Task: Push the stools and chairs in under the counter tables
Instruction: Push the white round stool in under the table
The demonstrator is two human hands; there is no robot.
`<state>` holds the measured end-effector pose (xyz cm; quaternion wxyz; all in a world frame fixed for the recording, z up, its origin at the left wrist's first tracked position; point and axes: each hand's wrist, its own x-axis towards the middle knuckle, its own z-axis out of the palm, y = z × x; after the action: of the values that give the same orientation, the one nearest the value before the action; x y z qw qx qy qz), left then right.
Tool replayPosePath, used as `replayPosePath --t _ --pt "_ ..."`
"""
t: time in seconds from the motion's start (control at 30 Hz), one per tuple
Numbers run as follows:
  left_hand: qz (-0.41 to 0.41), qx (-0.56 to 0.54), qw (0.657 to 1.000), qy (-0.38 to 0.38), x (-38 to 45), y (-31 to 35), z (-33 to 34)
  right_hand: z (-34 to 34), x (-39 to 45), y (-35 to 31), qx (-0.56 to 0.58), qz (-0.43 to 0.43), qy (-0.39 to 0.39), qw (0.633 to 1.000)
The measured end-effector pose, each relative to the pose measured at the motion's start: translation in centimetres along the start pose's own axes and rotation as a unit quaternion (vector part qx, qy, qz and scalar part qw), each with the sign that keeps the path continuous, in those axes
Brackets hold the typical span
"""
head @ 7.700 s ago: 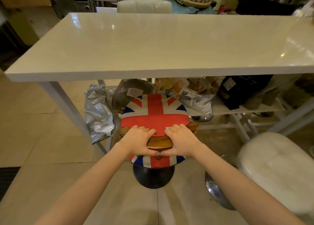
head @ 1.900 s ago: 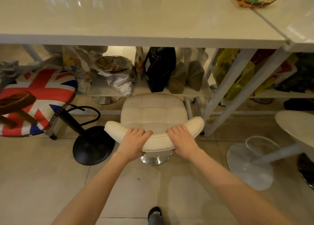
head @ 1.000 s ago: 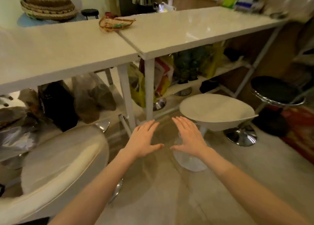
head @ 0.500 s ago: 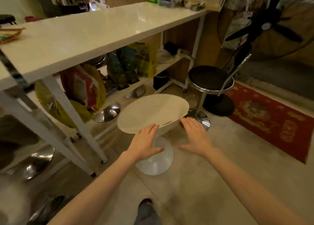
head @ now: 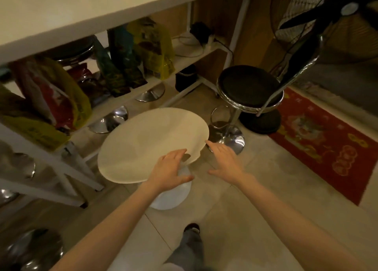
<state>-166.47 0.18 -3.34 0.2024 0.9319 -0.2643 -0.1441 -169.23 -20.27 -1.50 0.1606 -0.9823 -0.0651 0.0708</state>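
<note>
- One table (head: pixel 86 10) ran overhead at upper left, its lower shelf (head: pixel 184 58) holding bags (head: pixel 151 47) — yellow, red, dark.
- The white stool (head: pixel 151 143) stood out on the floor, just short of the table.
- The left hand (head: pixel 169 172) — fingers spread, gripping nothing — reached its near rim; the right hand (head: pixel 225 160), equally open, hovered just beside it.

We see a pale tiled floor (head: pixel 235 219), a red patterned rug (head: pixel 323 143) at its right edge, a wooden wall panel (head: pixel 255 21), and a standing fan (head: pixel 327 15) in dim warm light
</note>
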Motion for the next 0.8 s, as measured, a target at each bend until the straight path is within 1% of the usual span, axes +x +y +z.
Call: replayPosePath --t 0.17,0.33,0.43,0.53,0.63,0.8 --pt "-0.044 -0.017 0.999 -0.012 2.1 0.6 1.0 0.8 5.3 3.2 -0.027 -0.049 -0.050 0.997" --pt "-0.151 -0.016 0.988 -0.019 3.1 -0.3 2.7 2.8 9.8 5.4 -0.076 -0.107 -0.111 0.985" --pt "-0.184 0.000 0.983 -0.013 3.2 0.4 3.3 4.1 11.6 6.4 -0.108 -0.169 -0.157 0.967" --pt "-0.227 0.004 0.974 0.016 3.4 1.3 4.3 5.4 12.9 7.4 -0.134 -0.229 -0.213 0.940" --pt "-0.244 0.018 0.968 0.047 3.7 1.4 5.3 6.7 14.0 8.0 -0.133 -0.268 -0.243 0.923" --pt "-0.234 0.054 0.969 0.066 3.7 1.4 5.1 7.9 15.3 8.2 -0.104 -0.317 -0.237 0.912"
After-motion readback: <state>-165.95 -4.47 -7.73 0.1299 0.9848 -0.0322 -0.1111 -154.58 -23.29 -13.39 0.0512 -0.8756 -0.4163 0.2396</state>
